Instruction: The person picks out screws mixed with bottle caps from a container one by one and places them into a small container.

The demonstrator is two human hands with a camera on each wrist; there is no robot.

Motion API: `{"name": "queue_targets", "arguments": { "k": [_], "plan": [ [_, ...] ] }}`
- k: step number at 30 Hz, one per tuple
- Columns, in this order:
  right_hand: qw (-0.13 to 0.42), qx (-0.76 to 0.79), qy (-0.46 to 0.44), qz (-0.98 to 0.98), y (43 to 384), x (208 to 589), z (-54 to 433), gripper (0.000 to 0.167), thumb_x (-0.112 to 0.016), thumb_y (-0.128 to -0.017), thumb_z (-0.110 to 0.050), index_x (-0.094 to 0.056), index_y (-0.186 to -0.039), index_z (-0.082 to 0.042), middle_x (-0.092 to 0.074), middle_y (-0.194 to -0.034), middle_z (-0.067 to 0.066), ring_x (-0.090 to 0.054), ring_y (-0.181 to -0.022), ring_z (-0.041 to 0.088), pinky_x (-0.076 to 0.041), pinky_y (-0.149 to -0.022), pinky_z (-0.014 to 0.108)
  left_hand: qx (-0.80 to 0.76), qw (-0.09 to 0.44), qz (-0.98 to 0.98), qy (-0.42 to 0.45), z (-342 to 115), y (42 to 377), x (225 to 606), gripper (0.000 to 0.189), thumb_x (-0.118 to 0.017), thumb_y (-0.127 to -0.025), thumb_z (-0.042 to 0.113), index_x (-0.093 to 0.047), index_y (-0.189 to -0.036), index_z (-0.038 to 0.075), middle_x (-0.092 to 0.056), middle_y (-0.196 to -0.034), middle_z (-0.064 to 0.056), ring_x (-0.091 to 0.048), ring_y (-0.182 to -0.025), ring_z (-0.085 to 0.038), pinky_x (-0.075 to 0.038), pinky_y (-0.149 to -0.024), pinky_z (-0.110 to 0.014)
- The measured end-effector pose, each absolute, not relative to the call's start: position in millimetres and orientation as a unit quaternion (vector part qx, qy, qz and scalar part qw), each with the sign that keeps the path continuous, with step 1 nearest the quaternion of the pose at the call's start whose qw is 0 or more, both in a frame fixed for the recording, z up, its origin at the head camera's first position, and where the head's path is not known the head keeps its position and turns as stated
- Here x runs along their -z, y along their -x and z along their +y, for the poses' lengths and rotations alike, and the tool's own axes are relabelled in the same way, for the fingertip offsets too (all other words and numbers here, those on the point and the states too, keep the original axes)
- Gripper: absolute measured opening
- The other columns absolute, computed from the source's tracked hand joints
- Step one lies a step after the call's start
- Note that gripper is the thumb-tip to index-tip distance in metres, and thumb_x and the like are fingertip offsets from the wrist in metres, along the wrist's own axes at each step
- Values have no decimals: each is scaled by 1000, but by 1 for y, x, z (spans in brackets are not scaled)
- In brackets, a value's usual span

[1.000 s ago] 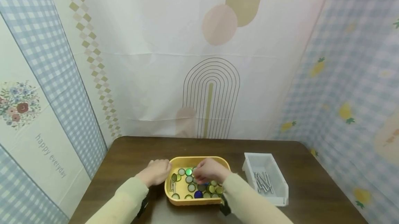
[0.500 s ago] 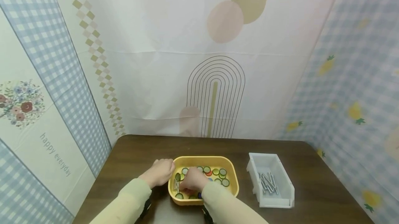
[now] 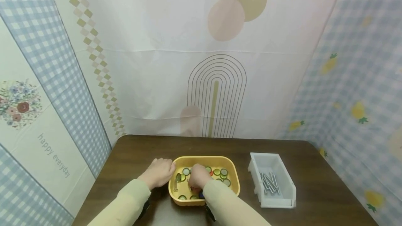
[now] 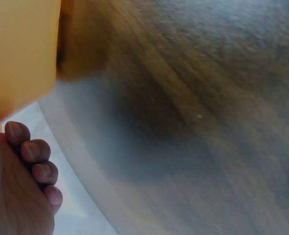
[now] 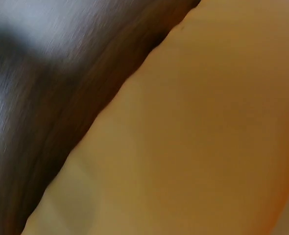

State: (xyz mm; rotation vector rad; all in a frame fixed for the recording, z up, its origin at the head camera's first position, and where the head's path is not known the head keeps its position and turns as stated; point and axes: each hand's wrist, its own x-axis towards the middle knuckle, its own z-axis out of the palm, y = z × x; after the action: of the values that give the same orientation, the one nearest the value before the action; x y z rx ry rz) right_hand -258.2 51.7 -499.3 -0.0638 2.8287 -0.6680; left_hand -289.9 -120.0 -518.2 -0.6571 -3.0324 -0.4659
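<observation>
My left hand grips the left rim of a yellow tray; in the left wrist view its fingers are curled beside the tray's wall. Inside the tray, my right hand points down with curled fingers and pinches a bolt, of which only a small bit shows beneath the fingers. Another bolt lies along the tray's left side. Bottle caps in green, silver, red and blue are spread over the tray floor, partly covered by my right hand and sleeve. The right wrist view has only the tray's outer wall and tabletop.
To the right of the tray stands a light grey open bin with several bolts in it. Both containers are on a dark brown wooden table. A patterned cloth hangs behind the table and along both sides.
My right hand has moved from the tray's middle to its left part, then slightly back right with a bolt. One of two bolts at the left side is gone from there. My left hand stays.
</observation>
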Motion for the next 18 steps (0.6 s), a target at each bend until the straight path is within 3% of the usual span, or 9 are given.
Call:
{"name": "queue_targets", "arguments": {
  "k": [3,9,18],
  "plan": [
    [128,243,8,962,259,499,56,30,-70,-79,1,-58,-52,-3,-53,-42,5,-56,-37,16,-41,-36,24,154,-10,-968,200,-120,288,518,36,-41,-101,33,-63,-94,6,-63,-90,-5,-59,-96,-32,-38,-90,-50],
    [134,262,1,956,260,502,57,24,-69,-75,5,-60,-54,-1,-55,-44,7,-60,-40,19,-48,-41,29,154,-9,-966,208,-119,286,519,26,-42,-96,23,-60,-87,7,-58,-82,-3,-57,-89,-28,-39,-85,-48],
    [145,281,5,949,261,501,60,24,-70,-77,4,-61,-56,0,-57,-46,8,-60,-42,20,-50,-45,31,152,-13,-968,201,-115,288,524,25,-40,-96,21,-58,-86,7,-55,-81,-3,-57,-87,-26,-39,-84,-47]
  ]
}}
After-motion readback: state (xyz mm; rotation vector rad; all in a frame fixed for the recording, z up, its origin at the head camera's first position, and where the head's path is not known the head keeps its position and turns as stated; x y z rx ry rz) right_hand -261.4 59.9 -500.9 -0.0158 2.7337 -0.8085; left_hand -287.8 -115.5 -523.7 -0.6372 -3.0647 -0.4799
